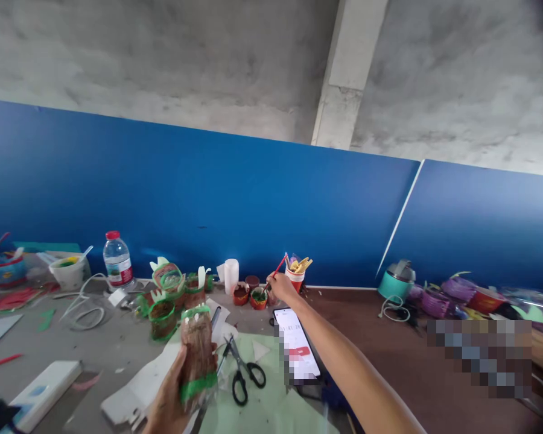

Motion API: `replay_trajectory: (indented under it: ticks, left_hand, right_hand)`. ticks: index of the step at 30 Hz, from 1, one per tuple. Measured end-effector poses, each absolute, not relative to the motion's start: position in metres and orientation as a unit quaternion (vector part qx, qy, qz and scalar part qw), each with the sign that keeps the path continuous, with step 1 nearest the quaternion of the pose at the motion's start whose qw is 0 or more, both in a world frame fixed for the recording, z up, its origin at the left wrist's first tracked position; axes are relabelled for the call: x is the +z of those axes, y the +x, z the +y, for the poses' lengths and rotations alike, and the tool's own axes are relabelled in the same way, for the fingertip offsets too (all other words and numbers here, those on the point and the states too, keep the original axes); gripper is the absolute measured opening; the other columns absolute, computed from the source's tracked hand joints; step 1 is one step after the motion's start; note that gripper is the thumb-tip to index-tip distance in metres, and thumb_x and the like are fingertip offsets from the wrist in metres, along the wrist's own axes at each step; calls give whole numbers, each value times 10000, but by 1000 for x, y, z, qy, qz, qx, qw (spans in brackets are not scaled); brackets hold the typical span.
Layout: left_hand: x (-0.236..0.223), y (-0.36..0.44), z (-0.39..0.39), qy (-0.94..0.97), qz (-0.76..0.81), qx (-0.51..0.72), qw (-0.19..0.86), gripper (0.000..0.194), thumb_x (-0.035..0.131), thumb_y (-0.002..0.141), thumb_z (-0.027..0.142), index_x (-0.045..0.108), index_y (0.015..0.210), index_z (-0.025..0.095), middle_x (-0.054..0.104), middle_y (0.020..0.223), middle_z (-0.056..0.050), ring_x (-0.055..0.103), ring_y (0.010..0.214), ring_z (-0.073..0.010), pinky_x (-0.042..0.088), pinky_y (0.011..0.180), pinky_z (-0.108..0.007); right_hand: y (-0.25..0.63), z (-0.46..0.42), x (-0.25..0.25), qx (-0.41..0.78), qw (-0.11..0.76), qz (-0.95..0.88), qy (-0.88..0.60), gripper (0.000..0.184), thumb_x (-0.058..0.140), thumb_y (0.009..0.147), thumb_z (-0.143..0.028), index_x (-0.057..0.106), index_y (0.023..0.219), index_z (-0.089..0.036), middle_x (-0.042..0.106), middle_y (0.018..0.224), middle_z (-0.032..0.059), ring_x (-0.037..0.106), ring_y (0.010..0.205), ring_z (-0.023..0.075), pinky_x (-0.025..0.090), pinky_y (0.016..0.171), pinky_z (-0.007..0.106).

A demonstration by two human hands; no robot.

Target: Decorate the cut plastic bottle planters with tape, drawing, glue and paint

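Note:
My left hand [172, 389] is wrapped round a clear plastic bottle piece [197, 346] painted brown, with green bands near both ends. Out over the table, my right hand [281, 287] pinches a thin red-handled paintbrush [280, 264]. The brush's lower end points down at a small orange-red cup [259, 301] with green paint in it; whether the tip touches the paint is too small to tell. Beside that cup stands another small cup [241, 295] with dark reddish-brown contents. Black-handled scissors [241, 369] lie partly open between my two arms.
A lit phone [298, 349] lies under my right forearm. Pale green paper [262, 407] covers the front table. Painted bottle planters [161, 319], a water bottle [117, 260] and a white cable [88, 316] stand left. A red-white cup of sticks [295, 277] and a teal appliance [396, 280] are at right.

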State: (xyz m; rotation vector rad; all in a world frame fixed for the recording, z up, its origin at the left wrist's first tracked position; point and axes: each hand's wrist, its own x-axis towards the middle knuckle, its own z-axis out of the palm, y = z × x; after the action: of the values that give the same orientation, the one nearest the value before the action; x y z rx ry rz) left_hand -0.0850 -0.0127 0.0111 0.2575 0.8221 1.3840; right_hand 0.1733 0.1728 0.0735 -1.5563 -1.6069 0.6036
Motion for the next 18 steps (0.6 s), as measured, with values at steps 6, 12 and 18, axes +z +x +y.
replay_trajectory:
  ticks: [6,12,18]
  left_hand:
    - [11,-86,-12,113,357,620,689,497,553,873,244,530,1334,61,773,954,-151,745,810,-285,605,710,-353]
    - [11,-85,-14,116,352,625,687,496,547,885,227,521,1349,55,774,951,-148,745,781,-267,603,717,-345]
    - [5,-88,-11,151,328,635,683,371,582,873,220,632,1198,47,770,959,-159,741,784,-264,598,724,-352]
  right_hand:
    - [184,159,86,350,566,-528,-528,176,561,813,-309,624,685,-206,623,584,17,569,554,177,418,556,275]
    - [198,102,82,512,641,-420,-389,240,612,821,-389,587,691,-188,542,541,-25,392,376,82,371,444,240]
    - [197,50,86,700,633,-227,-242,109,618,796,-204,667,726,-136,621,592,0,354,364,36,364,451,202]
